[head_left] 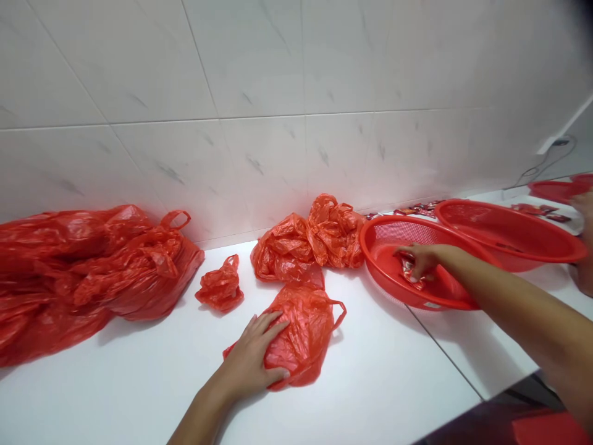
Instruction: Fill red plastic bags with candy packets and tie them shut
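My left hand [254, 356] lies with spread fingers on the near side of a red plastic bag [303, 334], which rests on the white table. One handle loop of that bag sticks out to the right. Over on the right, my right hand [422, 259] is inside a red plastic colander [386, 285], its fingers closed on a small red and white packet [411, 272]. The packet's print is too small to read. Behind the bag sit crumpled red plastic bags [285, 250], touching each other near the wall.
A large heap of red bags [92, 266] fills the left side, with a small bag [221, 287] beside it. Another red basin [509, 228] stands right of the colander. Small packets [419, 209] lie along the wall. Part of another person's arm [584, 241] shows at the right edge.
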`<action>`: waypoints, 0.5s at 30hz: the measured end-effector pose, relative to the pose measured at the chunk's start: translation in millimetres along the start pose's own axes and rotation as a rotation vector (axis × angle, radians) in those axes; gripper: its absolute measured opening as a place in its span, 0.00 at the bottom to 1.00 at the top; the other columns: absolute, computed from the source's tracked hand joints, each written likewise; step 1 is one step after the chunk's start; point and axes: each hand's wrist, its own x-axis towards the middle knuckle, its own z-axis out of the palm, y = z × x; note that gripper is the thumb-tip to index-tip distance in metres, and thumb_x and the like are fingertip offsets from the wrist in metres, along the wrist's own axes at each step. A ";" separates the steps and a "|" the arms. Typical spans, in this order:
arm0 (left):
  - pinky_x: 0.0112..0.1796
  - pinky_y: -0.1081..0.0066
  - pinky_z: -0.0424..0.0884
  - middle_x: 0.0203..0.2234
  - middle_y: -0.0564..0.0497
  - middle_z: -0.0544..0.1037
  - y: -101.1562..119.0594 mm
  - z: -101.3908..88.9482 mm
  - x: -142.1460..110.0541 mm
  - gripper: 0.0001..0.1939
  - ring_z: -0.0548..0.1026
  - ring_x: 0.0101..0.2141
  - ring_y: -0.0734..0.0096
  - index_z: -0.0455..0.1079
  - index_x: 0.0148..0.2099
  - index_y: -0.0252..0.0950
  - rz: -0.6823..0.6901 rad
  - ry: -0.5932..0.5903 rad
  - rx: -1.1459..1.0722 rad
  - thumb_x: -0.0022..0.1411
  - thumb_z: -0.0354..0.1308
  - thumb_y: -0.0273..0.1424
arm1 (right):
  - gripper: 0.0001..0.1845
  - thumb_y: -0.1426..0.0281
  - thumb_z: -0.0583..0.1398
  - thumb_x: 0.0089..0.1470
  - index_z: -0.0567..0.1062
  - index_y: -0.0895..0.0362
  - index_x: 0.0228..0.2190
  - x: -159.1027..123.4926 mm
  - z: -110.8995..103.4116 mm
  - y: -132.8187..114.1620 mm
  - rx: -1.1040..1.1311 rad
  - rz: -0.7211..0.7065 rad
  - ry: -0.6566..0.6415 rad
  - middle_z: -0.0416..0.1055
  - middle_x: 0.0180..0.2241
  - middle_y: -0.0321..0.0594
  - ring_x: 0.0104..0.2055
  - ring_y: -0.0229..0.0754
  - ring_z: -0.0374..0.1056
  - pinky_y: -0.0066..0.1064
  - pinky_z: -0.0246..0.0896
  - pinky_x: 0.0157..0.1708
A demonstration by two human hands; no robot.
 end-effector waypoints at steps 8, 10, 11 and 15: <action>0.72 0.35 0.50 0.76 0.52 0.56 0.8 -1.0 1.6 0.49 0.50 0.75 0.38 0.61 0.74 0.55 0.007 -0.006 -0.001 0.53 0.71 0.32 | 0.17 0.87 0.70 0.35 0.75 0.59 0.26 3.0 13.5 5.5 -0.098 0.209 -0.428 0.69 0.23 0.33 0.19 0.35 0.65 0.30 0.57 0.24; 0.72 0.37 0.50 0.76 0.52 0.55 1.1 -0.9 1.0 0.49 0.49 0.75 0.39 0.61 0.74 0.55 -0.006 -0.007 0.000 0.53 0.71 0.33 | 0.16 0.87 0.68 0.36 0.74 0.58 0.25 -1.3 11.9 -1.5 -0.073 0.189 -0.451 0.69 0.22 0.33 0.19 0.35 0.64 0.30 0.56 0.22; 0.72 0.37 0.50 0.76 0.52 0.55 1.3 -1.0 0.5 0.49 0.48 0.76 0.40 0.61 0.75 0.55 -0.005 -0.011 0.002 0.53 0.71 0.33 | 0.16 0.87 0.68 0.37 0.74 0.58 0.25 -2.5 8.0 -7.0 -0.063 0.168 -0.453 0.69 0.22 0.32 0.18 0.35 0.64 0.29 0.55 0.22; 0.73 0.39 0.46 0.76 0.51 0.55 2.0 -2.2 -1.9 0.50 0.50 0.75 0.42 0.60 0.75 0.53 0.035 -0.009 -0.013 0.52 0.72 0.33 | 0.12 0.79 0.67 0.45 0.71 0.55 0.30 -12.3 -20.6 -51.1 0.026 -0.034 -0.403 0.73 0.24 0.36 0.20 0.35 0.65 0.29 0.58 0.22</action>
